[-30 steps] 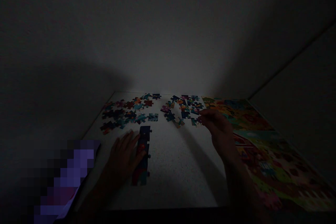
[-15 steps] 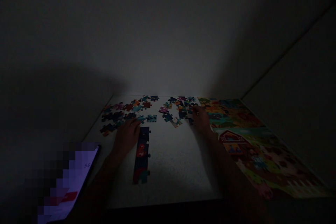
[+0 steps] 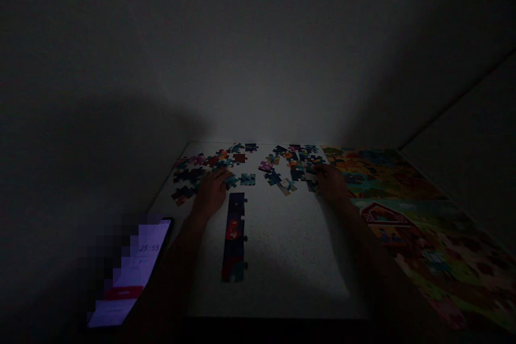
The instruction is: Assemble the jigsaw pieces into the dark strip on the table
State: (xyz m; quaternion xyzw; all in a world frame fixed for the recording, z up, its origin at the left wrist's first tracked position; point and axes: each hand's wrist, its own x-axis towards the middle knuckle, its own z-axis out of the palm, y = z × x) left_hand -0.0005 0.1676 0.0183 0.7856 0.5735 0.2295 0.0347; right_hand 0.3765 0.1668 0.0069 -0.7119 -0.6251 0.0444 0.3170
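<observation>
From the head view, the thin cardboard jigsaw pieces (image 3: 193, 174) are judged light and stiff, though their tabs could bend if pried; each would best be taken by its edges between fingertip and thumb. They are seen in two loose clusters, mostly dark blue with teal, red and pink patches, on a speckled white tabletop (image 3: 278, 279). A joined puzzle strip (image 3: 234, 236) is laid nearer the person, below the gap between the clusters. The left hand (image 3: 210, 193) is placed at the left cluster's edge, its fingers close together; the right hand (image 3: 330, 183) is at the right cluster, its fingers narrowly set. Whether either holds a piece cannot be told in the dimness. A printed picture sheet (image 3: 403, 215) is spread to the right, and a lit phone (image 3: 133, 274) is seen at the table's near left corner.
</observation>
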